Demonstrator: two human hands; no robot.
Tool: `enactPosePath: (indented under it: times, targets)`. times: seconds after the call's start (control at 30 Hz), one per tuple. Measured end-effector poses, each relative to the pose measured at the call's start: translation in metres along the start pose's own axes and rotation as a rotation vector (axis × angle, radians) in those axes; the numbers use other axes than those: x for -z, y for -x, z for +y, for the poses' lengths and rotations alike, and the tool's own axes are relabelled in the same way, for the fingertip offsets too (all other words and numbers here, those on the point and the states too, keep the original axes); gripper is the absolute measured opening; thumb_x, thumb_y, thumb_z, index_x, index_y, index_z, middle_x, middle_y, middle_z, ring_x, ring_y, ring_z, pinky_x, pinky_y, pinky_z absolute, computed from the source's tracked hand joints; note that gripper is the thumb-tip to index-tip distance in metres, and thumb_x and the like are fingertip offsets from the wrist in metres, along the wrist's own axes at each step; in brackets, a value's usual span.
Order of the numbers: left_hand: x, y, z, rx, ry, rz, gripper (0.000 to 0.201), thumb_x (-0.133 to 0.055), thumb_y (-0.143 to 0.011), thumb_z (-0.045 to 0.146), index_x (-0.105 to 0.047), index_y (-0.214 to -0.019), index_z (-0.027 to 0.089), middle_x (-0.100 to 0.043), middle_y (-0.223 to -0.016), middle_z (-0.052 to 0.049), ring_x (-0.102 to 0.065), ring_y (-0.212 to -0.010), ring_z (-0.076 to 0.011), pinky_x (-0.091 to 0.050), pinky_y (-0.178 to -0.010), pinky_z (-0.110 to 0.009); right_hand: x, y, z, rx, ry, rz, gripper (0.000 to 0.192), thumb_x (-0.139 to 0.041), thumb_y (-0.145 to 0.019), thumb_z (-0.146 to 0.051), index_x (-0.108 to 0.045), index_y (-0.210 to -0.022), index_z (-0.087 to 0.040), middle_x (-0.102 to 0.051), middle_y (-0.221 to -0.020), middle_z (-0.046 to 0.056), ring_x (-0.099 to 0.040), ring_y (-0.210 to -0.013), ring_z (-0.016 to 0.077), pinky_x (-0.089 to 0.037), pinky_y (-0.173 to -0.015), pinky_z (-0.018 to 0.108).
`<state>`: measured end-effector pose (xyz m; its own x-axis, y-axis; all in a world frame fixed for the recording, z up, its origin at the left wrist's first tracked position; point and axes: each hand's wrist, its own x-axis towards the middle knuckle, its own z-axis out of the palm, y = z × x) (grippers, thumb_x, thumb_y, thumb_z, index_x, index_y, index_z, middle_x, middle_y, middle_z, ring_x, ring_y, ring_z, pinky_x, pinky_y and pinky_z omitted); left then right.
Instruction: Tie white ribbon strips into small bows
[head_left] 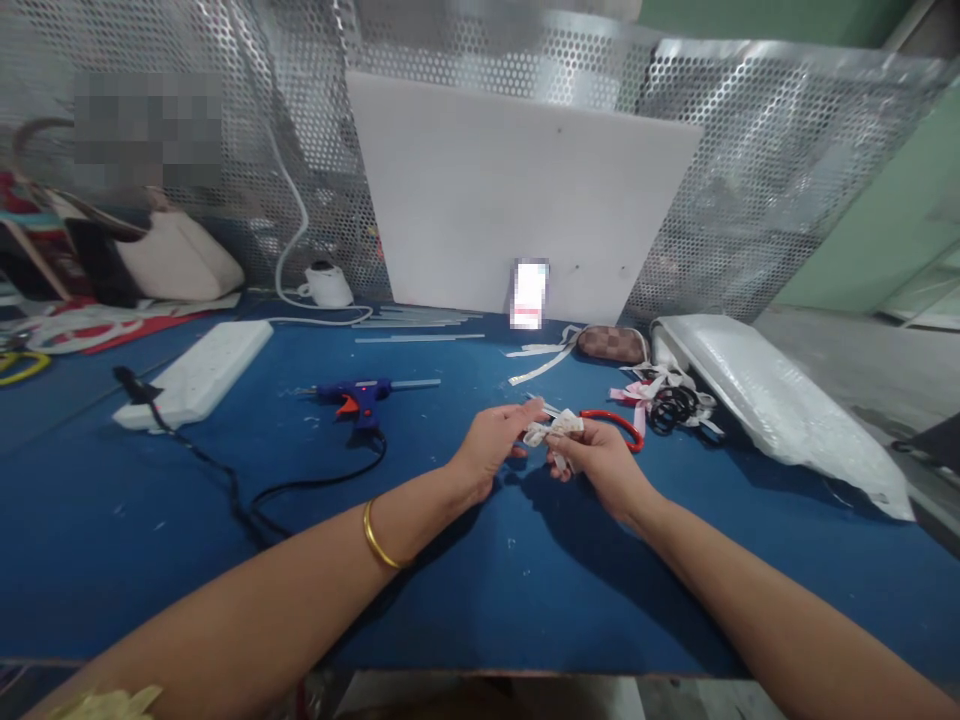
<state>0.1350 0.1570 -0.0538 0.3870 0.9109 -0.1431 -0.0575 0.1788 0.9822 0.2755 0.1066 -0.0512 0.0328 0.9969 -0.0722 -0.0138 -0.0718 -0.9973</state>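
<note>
Your right hand (606, 462) has its fingers pinched on a small, pale, bow-like piece of ribbon fabric (568, 424); your left hand (491, 442) has its fingers curved around the piece's left end, though whether they grip or only touch it, I cannot tell. The step looks like shaping or steadying the folds, so keep the right pinch firm at the gather, let the left fingers work lightly, and avoid crushing the loops. The fabric sits between your two sets of fingertips, raised above the blue, flat worktop (450, 590), with its lower ends hanging beside the right fingers. Just behind your right hand lie the red-handled metal scissors (637, 437); mind them as you turn your wrist. Farther left, well apart from your fingers, rests the blue plastic glue gun (366, 400) with an orange trigger.
</note>
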Motion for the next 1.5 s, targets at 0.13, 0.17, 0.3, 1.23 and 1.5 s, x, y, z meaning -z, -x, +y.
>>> enactPosePath:
  times: [0.13, 0.17, 0.3, 1.23, 1.5]
  targets:
    - [-0.001, 0.002, 0.0, -0.073, -0.038, 0.048, 0.023, -0.071, -0.063, 0.035, -0.071, -0.071, 0.014, -0.063, -0.063, -0.003, -0.048, -0.055, -0.0093, -0.036, -0.054, -0.022, 0.001, -0.002, 0.005, 0.009, 0.064, -0.034, 0.03, -0.068, -0.068, -0.043, -0.059, -0.066, -0.014, -0.059, -0.053, 0.0, -0.055, -0.046, 0.0099, -0.042, -0.045, 0.021]
    - [-0.002, 0.002, 0.0, -0.083, -0.036, 0.074, 0.022, -0.071, -0.062, 0.034, -0.071, -0.07, 0.014, -0.062, -0.062, -0.002, -0.047, -0.054, -0.0089, -0.036, -0.053, -0.022, 0.001, -0.002, 0.006, 0.005, 0.08, -0.04, 0.031, -0.068, -0.069, -0.043, -0.058, -0.064, -0.014, -0.058, -0.051, -0.001, -0.055, -0.046, 0.01, -0.043, -0.046, 0.021]
    - [-0.001, 0.002, 0.0, -0.06, -0.027, 0.052, 0.027, -0.068, -0.066, 0.039, -0.071, -0.075, 0.014, -0.062, -0.064, -0.002, -0.047, -0.056, -0.0093, -0.035, -0.053, -0.021, 0.002, -0.003, 0.008, 0.017, 0.115, -0.056, 0.033, -0.065, -0.071, -0.047, -0.056, -0.065, -0.016, -0.057, -0.049, -0.002, -0.055, -0.044, 0.01, -0.043, -0.045, 0.021]
    - [0.013, -0.008, 0.01, 0.183, 0.055, -0.157, 0.041, -0.069, -0.063, 0.051, -0.071, -0.079, 0.013, -0.066, -0.076, -0.007, -0.057, -0.063, -0.0134, -0.042, -0.057, -0.024, 0.007, 0.005, 0.009, 0.433, 0.976, 0.08, 0.027, -0.04, -0.087, -0.026, -0.04, -0.061, -0.02, -0.049, -0.056, -0.001, -0.043, -0.053, 0.0124, -0.027, -0.051, 0.024]
    - [0.014, -0.007, 0.009, -0.025, -0.146, -0.077, 0.021, -0.072, -0.062, 0.034, -0.071, -0.071, 0.015, -0.063, -0.062, -0.002, -0.05, -0.056, -0.0099, -0.037, -0.056, -0.023, 0.004, 0.003, 0.011, 0.349, 0.799, 0.047, 0.03, -0.045, -0.086, -0.036, -0.044, -0.061, -0.021, -0.052, -0.053, -0.002, -0.045, -0.05, 0.0123, -0.028, -0.049, 0.025]
